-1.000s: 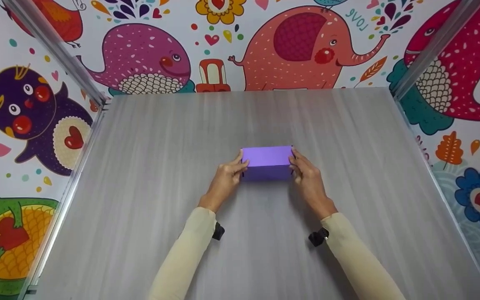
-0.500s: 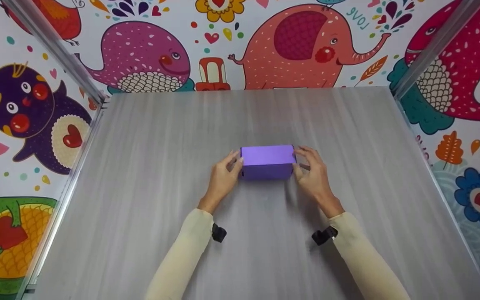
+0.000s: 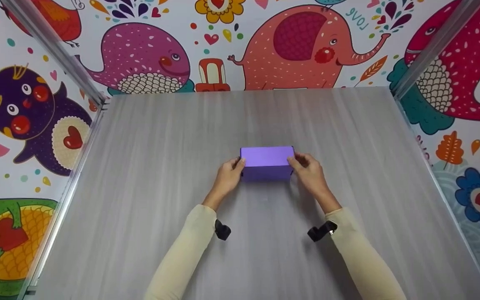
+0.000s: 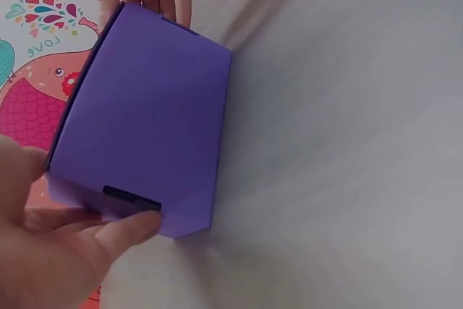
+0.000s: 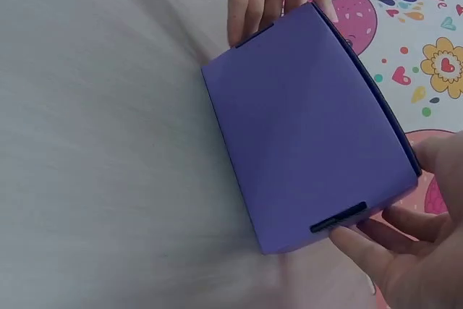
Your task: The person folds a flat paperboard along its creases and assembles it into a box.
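Note:
A small purple box (image 3: 267, 156) with a closed lid sits at mid-table, its long front side toward me. My left hand (image 3: 227, 178) holds its left end, thumb at the top edge and the other fingers along the end wall. At the opposite end my right hand (image 3: 311, 176) grips in the same way, thumb on the lid's right edge. The left wrist view shows a dark slot (image 4: 132, 197) in the left end wall, with a fingertip beside it. A matching slot (image 5: 338, 218) appears by the right fingers in the right wrist view.
The grey wood-grain table (image 3: 161, 137) has metal rails (image 3: 63, 208) along its sides. Printed cartoon walls (image 3: 223, 46) stand behind it and at both sides. A black wrist camera (image 3: 222, 230) sits on the left sleeve, another camera (image 3: 322, 231) on the right.
Both hands loosened and their fingers spread at the box ends half a second ago; now they have closed in again with thumbs at the top edges. The box has hardly moved.

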A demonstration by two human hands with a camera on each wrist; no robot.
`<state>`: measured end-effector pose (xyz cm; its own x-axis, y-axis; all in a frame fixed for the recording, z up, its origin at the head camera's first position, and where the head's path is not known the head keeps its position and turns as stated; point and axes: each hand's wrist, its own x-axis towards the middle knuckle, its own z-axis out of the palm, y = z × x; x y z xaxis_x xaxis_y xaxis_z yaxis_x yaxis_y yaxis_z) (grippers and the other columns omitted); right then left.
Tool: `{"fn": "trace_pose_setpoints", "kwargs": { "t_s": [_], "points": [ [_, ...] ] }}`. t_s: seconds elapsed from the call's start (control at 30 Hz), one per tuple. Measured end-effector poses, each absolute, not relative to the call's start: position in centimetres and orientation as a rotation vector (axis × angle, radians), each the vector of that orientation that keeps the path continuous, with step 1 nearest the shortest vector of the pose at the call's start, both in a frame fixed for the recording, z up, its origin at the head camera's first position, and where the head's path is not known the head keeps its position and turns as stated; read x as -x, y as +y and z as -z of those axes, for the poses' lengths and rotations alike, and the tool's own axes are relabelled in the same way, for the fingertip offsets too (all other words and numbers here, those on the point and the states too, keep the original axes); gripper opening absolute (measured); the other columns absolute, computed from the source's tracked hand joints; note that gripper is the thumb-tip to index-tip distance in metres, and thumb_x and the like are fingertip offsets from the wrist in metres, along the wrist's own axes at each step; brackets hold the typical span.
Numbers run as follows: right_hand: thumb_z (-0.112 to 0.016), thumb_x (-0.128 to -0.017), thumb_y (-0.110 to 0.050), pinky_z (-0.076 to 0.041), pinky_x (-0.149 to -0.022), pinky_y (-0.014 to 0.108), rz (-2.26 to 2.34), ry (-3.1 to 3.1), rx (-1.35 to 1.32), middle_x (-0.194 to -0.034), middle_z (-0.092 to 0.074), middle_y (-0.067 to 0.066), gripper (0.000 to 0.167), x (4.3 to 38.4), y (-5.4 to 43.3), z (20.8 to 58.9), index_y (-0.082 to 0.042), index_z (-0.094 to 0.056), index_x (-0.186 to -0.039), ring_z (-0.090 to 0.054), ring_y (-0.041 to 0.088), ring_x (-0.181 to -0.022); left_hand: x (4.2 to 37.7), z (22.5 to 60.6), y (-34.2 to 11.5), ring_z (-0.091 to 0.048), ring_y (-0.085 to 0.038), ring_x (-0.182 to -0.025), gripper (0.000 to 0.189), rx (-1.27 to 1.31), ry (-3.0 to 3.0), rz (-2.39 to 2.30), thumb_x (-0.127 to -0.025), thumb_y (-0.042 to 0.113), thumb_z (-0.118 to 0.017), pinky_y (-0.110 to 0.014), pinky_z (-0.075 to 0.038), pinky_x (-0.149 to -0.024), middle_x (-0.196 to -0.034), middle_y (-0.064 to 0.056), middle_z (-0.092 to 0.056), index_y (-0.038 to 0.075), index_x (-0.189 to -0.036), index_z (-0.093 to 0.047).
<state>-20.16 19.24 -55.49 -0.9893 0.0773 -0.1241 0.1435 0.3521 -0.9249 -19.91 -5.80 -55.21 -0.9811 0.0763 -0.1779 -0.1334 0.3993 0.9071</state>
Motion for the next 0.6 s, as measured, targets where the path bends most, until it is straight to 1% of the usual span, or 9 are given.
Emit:
{"fn": "trace_pose_setpoints", "kwargs": {
  "t_s": [0.13, 0.33, 0.43, 0.6],
  "points": [
    [-0.069, -0.095, -0.019, -0.047, -0.107, 0.041, 1.798, 2.509, -0.144, -0.135, -0.060, 0.023, 0.051, 20.0, 19.1, 55.1, 0.003, -0.053, -0.138, -0.057, 0.034, -0.127, 19.8, 54.8, -6.1, -0.050, -0.036, -0.138, 0.052, -0.009, 2.484, -1.696, -0.105, 0.024, -0.052, -0.045, -0.043, -0.115, -0.146, -0.026, -0.052, -0.011, -0.143, -0.046],
    [-0.070, -0.091, -0.002, -0.047, -0.110, 0.049, 1.877, 2.492, -0.056, -0.140, -0.055, 0.027, 0.056, 19.5, 18.8, 55.1, 0.006, -0.047, -0.141, -0.052, 0.038, -0.135, 19.6, 55.0, -6.1, -0.056, -0.039, -0.132, 0.048, -0.030, 2.478, -1.826, -0.098, 0.005, -0.061, -0.040, -0.049, -0.108, -0.142, -0.030, -0.054, -0.014, -0.140, -0.047],
    [-0.069, -0.090, 0.004, -0.046, -0.110, 0.051, 1.889, 2.499, 0.002, -0.141, -0.052, 0.028, 0.059, 19.1, 18.7, 55.5, 0.007, -0.044, -0.143, -0.050, 0.041, -0.137, 19.2, 55.5, -6.1, -0.058, -0.040, -0.129, 0.047, -0.024, 2.507, -1.841, -0.094, -0.001, -0.065, -0.039, -0.052, -0.105, -0.138, -0.031, -0.057, -0.013, -0.137, -0.051],
    [-0.068, -0.087, 0.011, -0.046, -0.110, 0.051, 1.897, 2.518, 0.057, -0.143, -0.048, 0.029, 0.063, 18.8, 18.4, 56.4, 0.008, -0.042, -0.144, -0.049, 0.044, -0.137, 18.6, 56.3, -6.0, -0.064, -0.039, -0.121, 0.046, -0.014, 2.592, -1.794, -0.089, -0.004, -0.070, -0.037, -0.056, -0.099, -0.130, -0.031, -0.063, -0.013, -0.132, -0.056]
  ]
}}
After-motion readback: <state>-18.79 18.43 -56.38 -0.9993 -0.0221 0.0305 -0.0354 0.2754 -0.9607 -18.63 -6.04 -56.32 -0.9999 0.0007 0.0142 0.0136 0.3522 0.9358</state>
